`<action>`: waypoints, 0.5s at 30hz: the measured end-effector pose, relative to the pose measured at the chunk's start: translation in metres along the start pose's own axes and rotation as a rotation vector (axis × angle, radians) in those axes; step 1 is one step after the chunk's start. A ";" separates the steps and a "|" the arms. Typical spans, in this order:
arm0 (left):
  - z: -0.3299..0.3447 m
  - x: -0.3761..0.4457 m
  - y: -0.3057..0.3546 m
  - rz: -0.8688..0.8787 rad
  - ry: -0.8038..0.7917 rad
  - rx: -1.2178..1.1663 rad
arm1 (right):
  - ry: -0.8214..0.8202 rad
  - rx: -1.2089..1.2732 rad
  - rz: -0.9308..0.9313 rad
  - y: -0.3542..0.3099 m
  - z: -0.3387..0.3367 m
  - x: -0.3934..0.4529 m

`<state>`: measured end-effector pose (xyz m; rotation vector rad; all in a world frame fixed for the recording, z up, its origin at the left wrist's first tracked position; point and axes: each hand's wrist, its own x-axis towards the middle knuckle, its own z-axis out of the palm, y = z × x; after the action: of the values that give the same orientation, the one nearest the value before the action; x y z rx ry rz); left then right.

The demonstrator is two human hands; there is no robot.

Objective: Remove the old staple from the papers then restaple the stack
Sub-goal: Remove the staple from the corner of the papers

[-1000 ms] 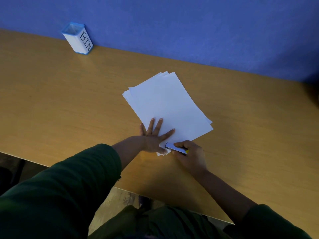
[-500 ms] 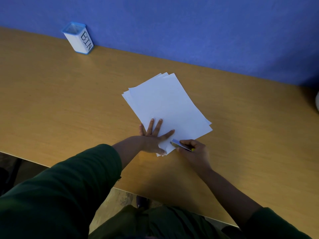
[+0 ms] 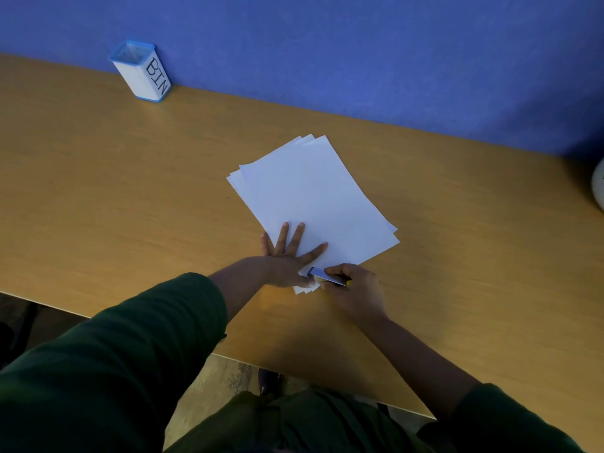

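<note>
A slightly fanned stack of white papers [image 3: 310,197] lies tilted on the wooden desk [image 3: 130,191]. My left hand [image 3: 289,256] rests flat on the stack's near corner, fingers spread, pressing it down. My right hand [image 3: 356,289] grips a small flat metallic tool with a yellow end [image 3: 327,276], its tip against the papers' near corner beside my left thumb. The staple itself is too small to make out.
A white cup with a blue rim, labelled BIN [image 3: 142,73], stands at the desk's far left against the blue wall. A pale round object [image 3: 599,188] shows at the right edge. The desk's near edge runs just below my forearms.
My right hand with the tool shifted slightly along the papers' near corner, first right, then back toward my left thumb. My left hand stayed pressed on the stack.
</note>
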<state>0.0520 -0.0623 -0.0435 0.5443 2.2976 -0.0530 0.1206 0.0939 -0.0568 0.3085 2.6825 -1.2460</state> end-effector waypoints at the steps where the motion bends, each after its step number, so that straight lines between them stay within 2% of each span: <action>1: 0.000 0.000 0.000 0.002 -0.001 0.002 | 0.008 0.027 0.018 0.000 0.000 -0.001; 9: -0.001 0.000 0.000 0.005 -0.013 0.017 | -0.026 0.310 0.214 0.000 -0.002 0.001; 15: 0.000 0.001 0.000 0.005 -0.006 0.031 | -0.047 0.401 0.250 0.002 -0.004 0.004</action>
<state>0.0514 -0.0623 -0.0437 0.5654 2.2927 -0.0873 0.1173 0.0989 -0.0570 0.6340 2.2500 -1.6719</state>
